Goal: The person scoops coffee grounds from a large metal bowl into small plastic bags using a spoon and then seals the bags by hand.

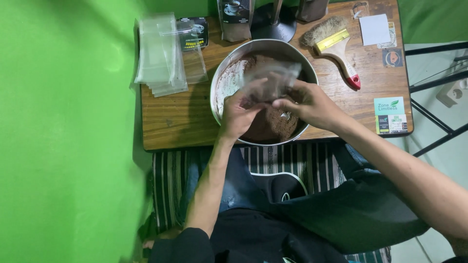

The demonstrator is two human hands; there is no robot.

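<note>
While held, bowl [229, 61] of brown powder [273, 124]

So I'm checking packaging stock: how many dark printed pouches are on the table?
3. One lies flat by the stack of clear bags, one stands behind the metal bowl, one is at the top edge, cut off. Others may be out of frame.

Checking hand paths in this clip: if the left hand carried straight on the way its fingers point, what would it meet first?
The left hand points up and right over the metal bowl. It would likely press further into the clear plastic bag both hands hold, then the right hand; depth is unclear.
</note>
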